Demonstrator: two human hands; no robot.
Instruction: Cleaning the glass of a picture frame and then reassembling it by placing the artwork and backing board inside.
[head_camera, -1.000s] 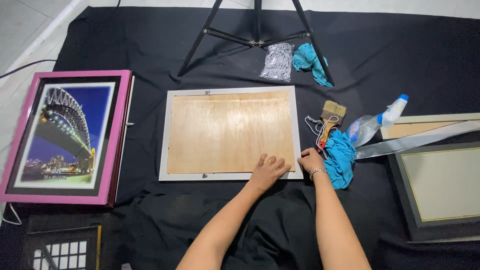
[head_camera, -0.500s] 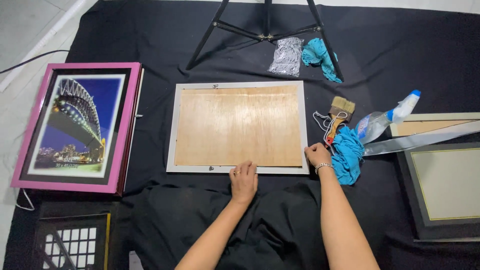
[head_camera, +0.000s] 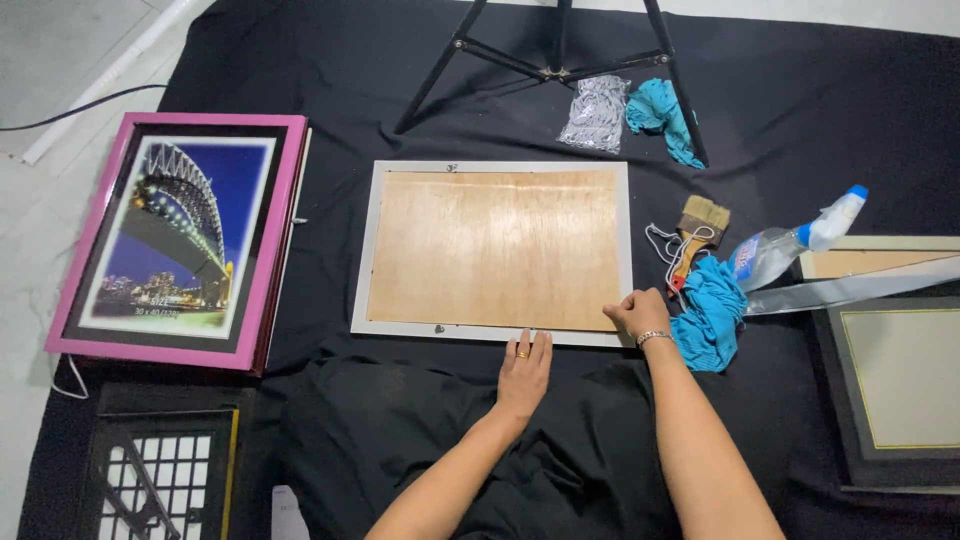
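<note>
The picture frame (head_camera: 497, 250) is lying face-down mid-cloth (head_camera: 800, 90). The left hand (head_camera: 524, 368) is resting flat-fingered at its near edge, steadying; the right hand (head_camera: 640, 312), fingers curled, is seemingly working the near-right corner.

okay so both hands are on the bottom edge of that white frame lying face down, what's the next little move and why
Probably work the fingertips along that bottom edge to the next backing clip. The left hand lies flat at the middle of the white frame's lower rail and the right hand pinches its lower right corner, while the wooden backing board sits fully seated.
</note>
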